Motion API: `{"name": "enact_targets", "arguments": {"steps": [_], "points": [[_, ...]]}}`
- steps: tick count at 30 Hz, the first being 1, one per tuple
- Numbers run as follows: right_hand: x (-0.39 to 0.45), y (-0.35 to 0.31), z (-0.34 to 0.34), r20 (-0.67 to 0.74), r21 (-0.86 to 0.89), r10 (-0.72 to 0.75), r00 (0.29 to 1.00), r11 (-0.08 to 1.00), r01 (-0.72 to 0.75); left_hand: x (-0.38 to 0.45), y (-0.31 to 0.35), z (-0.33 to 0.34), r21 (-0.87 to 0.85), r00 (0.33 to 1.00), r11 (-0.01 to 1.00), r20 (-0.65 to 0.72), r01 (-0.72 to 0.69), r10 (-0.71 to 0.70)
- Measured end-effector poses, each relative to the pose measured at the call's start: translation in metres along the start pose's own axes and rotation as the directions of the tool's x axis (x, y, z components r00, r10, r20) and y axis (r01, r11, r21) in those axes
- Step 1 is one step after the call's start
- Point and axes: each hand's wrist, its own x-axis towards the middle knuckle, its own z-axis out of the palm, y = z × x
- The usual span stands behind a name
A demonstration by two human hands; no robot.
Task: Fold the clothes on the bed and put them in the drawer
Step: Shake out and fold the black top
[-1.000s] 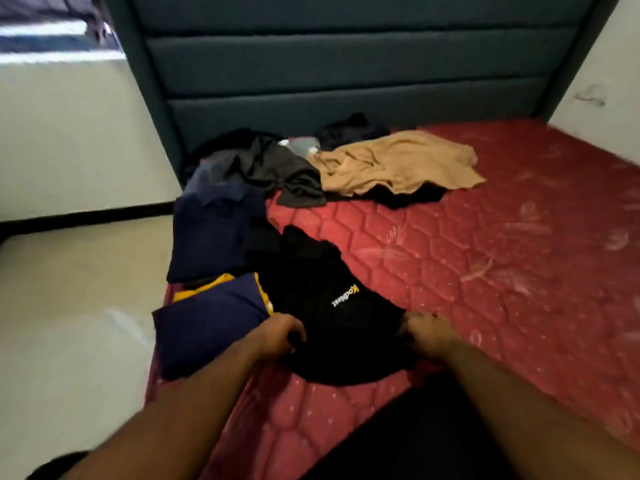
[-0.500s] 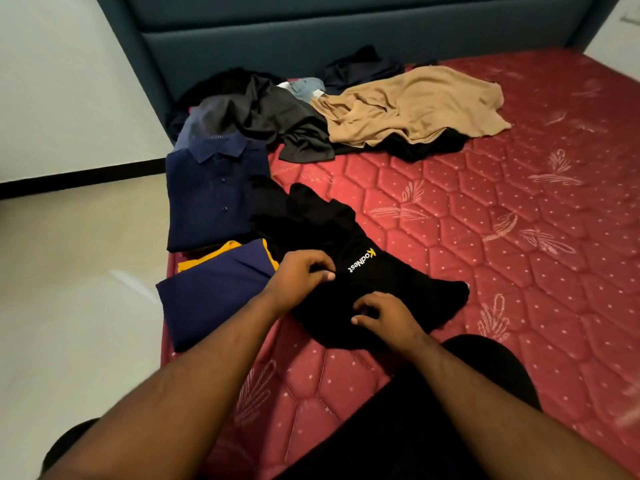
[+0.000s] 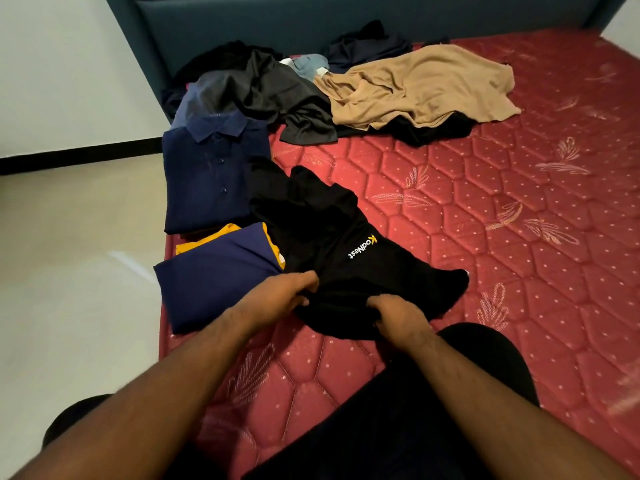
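Observation:
A black shirt [image 3: 332, 237] with a white and yellow logo lies crumpled on the red mattress [image 3: 485, 237]. My left hand [image 3: 280, 296] grips its near left edge and my right hand [image 3: 394, 315] grips its near edge a little to the right. Left of it lie a folded navy and yellow shirt [image 3: 214, 275] and, beyond that, a folded dark blue polo [image 3: 207, 174]. Farther back is a loose pile: a tan garment [image 3: 415, 84], a dark grey garment [image 3: 277, 95] and other dark clothes. No drawer is in view.
The mattress's left edge drops to a pale floor [image 3: 76, 271]. A teal padded headboard [image 3: 311, 15] stands at the far end. My dark-trousered knee [image 3: 485, 358] rests on the mattress near my right arm. Bare mattress stretches to the right.
Both hands have moved to the black shirt's near edge and closed on it, nearer each other than before. The view has tilted further down the bed.

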Motion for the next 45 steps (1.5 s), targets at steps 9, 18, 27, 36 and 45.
{"name": "enact_targets", "arguments": {"steps": [9, 18, 27, 36, 45], "points": [[-0.001, 0.013, -0.001, -0.022, 0.175, 0.152, 0.988, 0.974, -0.146, -0.02, -0.023, 0.027, 0.557, 0.986, 0.826, -0.073, -0.086, 0.152], [-0.012, 0.016, -0.009, -0.265, -0.069, 0.087, 0.96, 0.992, -0.109, -0.071, 0.03, -0.037, 0.275, 0.64, 0.954, -0.713, -0.12, 0.286], [-0.016, -0.003, -0.002, -0.314, -0.019, -0.336, 0.888, 0.937, 0.348, -0.124, -0.064, -0.017, 0.337, 0.82, 0.911, -0.573, 0.238, -0.002], [-0.016, -0.008, 0.003, -0.046, 0.049, -0.24, 0.97, 0.969, 0.242, -0.103, -0.012, 0.08, 0.619, 0.939, 0.784, -0.293, 0.042, 0.181], [-0.019, -0.012, 0.003, 0.023, -0.321, -0.256, 0.966, 0.914, 0.25, -0.048, 0.033, 0.085, 0.455, 0.953, 0.881, -0.304, 0.132, 0.014]]}}
